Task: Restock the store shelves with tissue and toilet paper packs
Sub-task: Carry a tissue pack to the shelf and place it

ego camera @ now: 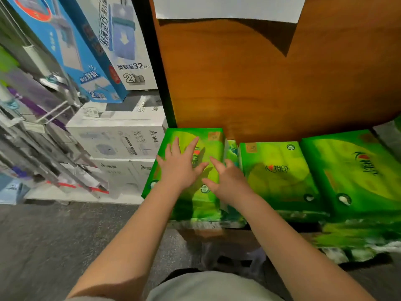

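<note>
A green tissue pack (pixel 208 142) lies at the left end of a low shelf, against the brown wooden back panel (pixel 249 90). My left hand (pixel 180 166) rests flat on top of it with fingers spread. My right hand (pixel 225 179) lies over the pack's right part, fingers spread and slightly bent, holding nothing. Two more green packs, one in the middle (pixel 280 177) and one at the right (pixel 355 170), lie side by side to the right on the same shelf. A narrow pack (pixel 232 153) shows in the gap between the first and second packs.
White cartons (pixel 117 135) are stacked to the left, with blue mop boxes (pixel 86 46) leaning above them. Mop handles (pixel 43 135) crowd the far left. More green packaging (pixel 358 240) lies below the shelf at right. Grey floor (pixel 65 240) lies in front.
</note>
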